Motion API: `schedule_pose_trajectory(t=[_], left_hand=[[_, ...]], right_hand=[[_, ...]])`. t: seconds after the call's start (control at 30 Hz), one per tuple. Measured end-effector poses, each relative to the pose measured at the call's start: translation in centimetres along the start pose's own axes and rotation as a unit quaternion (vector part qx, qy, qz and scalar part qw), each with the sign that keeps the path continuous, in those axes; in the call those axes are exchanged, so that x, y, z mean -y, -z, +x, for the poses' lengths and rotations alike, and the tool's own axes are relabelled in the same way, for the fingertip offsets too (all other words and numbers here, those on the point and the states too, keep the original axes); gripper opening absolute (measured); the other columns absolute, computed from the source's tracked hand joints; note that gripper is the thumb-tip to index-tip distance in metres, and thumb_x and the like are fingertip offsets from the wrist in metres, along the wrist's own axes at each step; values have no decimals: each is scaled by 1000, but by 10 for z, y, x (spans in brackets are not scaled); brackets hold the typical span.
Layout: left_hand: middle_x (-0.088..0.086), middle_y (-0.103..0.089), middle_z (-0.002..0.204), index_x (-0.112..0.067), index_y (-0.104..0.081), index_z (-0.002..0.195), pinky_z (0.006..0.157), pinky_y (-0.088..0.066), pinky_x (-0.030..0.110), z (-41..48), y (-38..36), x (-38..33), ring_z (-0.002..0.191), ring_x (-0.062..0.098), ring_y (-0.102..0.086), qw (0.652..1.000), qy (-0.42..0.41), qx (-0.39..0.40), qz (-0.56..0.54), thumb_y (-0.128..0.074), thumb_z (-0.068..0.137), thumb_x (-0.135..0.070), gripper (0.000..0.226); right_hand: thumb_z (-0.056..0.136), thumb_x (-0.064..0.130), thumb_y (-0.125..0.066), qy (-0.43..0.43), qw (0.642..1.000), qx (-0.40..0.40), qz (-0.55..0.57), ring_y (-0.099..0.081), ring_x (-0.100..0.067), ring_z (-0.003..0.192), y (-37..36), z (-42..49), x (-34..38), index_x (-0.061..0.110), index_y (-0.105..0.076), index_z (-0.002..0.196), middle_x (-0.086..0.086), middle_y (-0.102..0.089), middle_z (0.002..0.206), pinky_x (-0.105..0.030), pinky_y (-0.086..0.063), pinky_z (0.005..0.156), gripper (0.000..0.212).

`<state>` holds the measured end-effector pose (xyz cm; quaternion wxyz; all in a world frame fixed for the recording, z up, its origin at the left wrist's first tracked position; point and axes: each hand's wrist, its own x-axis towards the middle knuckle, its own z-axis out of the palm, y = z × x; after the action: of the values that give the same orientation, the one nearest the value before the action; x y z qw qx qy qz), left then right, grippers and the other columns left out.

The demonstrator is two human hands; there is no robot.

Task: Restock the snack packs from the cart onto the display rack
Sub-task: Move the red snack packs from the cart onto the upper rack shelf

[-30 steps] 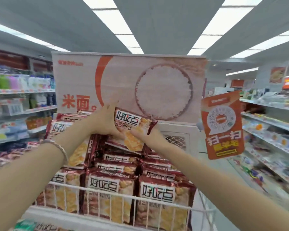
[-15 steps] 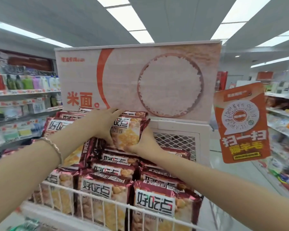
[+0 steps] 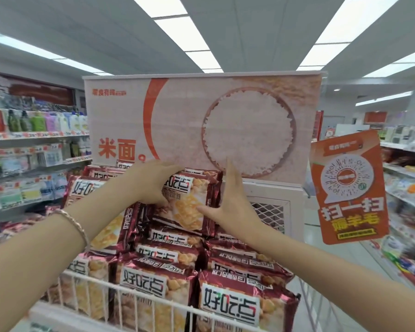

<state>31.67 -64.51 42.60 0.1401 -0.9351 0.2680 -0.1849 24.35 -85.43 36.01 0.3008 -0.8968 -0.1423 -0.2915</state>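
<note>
I see the left hand [image 3: 153,180] reach far out and hold the left end of the top red shiny snack pack [image 3: 189,200], fingers over its far edge. The right hand [image 3: 230,200] is spread flat, fingers pointing up, against the pack's right edge, thumb on its front. The pack lies on top of the pile, just under the big rice picture board [image 3: 201,121]. An orange paper tag [image 3: 347,188] hangs on the right. The white wire rack [image 3: 153,298] is full of more red packs [image 3: 230,307].
</note>
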Motion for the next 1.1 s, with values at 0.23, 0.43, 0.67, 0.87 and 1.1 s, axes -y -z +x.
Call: schedule_pose_trajectory(t=[0.23, 0.43, 0.67, 0.87, 1.1], left_hand=[[-8, -4, 167, -34, 7, 158, 117, -26, 56, 13, -1, 5, 151, 26, -19, 992, 9, 119, -40, -80, 51, -77, 144], [-7, -5, 167, -36, 2, 158, 119, -22, 55, 10, 5, 6, 152, 23, -17, 993, 12, 99, -57, -74, 72, -62, 118], [-10, -8, 167, -40, -1, 158, 116, -32, 50, 8, 5, 8, 147, 25, -30, 983, 9, 126, -133, -73, 81, -53, 106], [-3, -43, 153, -33, -38, 150, 103, -36, 31, -52, 10, 50, 130, 18, -47, 919, 33, -91, -381, -67, 92, -38, 66], [-13, -36, 154, -69, -37, 128, 112, -35, 50, -137, -49, 140, 141, 17, -38, 797, 105, -116, -583, -74, 50, -84, 87]], right_hand=[[84, 5, -66, -76, 990, 54, 102, -39, -15, 133, -15, 12, 16, 17, -28, 148, 1, -35, 143, -11, -38, 95, 75], [86, 63, -49, 140, 962, 18, -233, 5, -26, 154, -6, 1, 1, 35, -10, 158, -5, 4, 168, -50, 1, 124, 87], [91, 66, -22, 203, 895, 114, -380, 7, -28, 154, -13, 11, -18, 38, -11, 158, -4, 2, 168, -50, 4, 123, 74], [92, 64, -46, 123, 933, 108, -321, 13, -20, 154, 0, 8, 13, 39, -20, 157, 1, 1, 168, -48, 17, 121, 75], [88, 56, -63, 135, 983, 15, -123, -3, -22, 152, -65, -1, 115, 44, -24, 152, 0, -7, 164, -52, -5, 124, 76]])
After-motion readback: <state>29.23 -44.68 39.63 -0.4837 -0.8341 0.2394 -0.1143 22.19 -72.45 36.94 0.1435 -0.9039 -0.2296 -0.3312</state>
